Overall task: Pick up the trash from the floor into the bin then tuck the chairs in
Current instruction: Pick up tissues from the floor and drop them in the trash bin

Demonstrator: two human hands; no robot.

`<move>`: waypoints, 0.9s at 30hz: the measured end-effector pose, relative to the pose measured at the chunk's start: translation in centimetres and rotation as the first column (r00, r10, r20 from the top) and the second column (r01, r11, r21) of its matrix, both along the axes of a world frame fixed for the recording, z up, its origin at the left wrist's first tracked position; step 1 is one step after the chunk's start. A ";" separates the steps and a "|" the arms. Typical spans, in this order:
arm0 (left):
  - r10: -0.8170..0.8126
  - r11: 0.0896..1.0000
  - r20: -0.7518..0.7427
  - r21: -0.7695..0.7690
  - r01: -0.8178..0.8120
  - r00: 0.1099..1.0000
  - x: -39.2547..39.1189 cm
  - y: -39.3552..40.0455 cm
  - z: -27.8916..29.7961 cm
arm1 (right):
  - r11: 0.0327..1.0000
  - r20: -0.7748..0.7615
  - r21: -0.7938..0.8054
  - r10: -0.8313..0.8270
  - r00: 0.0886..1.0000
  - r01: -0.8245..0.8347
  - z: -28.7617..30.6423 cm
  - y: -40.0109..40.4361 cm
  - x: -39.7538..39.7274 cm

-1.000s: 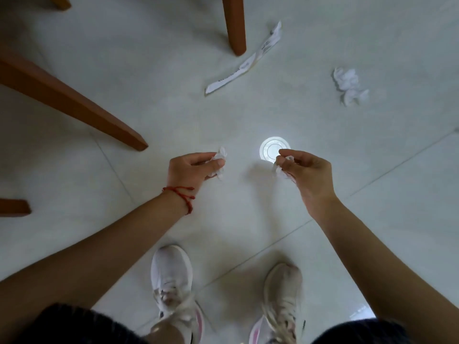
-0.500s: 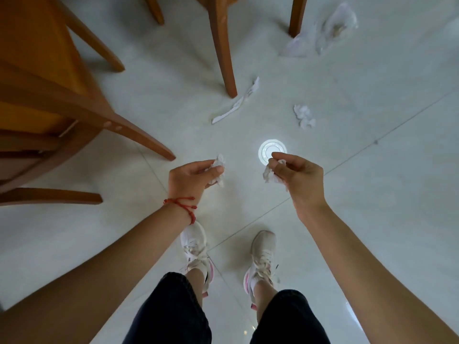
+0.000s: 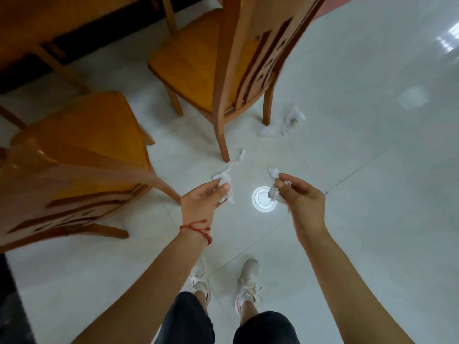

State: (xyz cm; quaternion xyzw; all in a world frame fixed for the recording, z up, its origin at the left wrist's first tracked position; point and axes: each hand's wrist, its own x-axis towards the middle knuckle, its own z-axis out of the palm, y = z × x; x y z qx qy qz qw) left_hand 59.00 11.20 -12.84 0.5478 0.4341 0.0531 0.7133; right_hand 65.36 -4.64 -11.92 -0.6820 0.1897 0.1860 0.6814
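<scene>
My left hand (image 3: 202,198) is shut on a crumpled white tissue (image 3: 226,186). My right hand (image 3: 301,198) pinches a second crumpled tissue (image 3: 274,192). Both are held at waist height above the pale tiled floor. On the floor ahead lie a long paper strip (image 3: 236,161), a small crumpled tissue (image 3: 272,172) just beyond my right fingers, and a clear wrapper (image 3: 289,121) by a chair leg. Two wooden chairs stand pulled out: one at the left (image 3: 79,135), one ahead (image 3: 223,58). No bin is in view.
A wooden table (image 3: 37,23) stands at the top left behind the chairs. A bright round reflection (image 3: 262,203) glows on the floor between my hands. My feet in white shoes (image 3: 249,281) are below. Open tiled floor (image 3: 385,170) stretches to the right.
The view has risen from close to the floor to standing height. Both hands keep their tissues. The chairs, the table and the wrapper have come into view.
</scene>
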 end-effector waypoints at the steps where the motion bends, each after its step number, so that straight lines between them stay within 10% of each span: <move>1: 0.021 1.000 0.015 -0.002 -0.021 1.000 0.1 0.3 1.5 | 1.000 0.014 0.001 -0.003 1.000 0.003 1.6 0.2 0.0; 15: 0.121 0.992 -0.001 0.027 -0.121 0.993 -2.5 5.1 12.5 | 0.999 0.121 -0.045 0.006 0.993 -0.001 13.0 4.3 -0.6; 27: 0.396 0.909 -0.065 0.168 -0.381 0.916 -4.7 2.2 12.1 | 0.927 0.045 -0.090 0.369 0.928 -0.364 12.2 5.2 3.3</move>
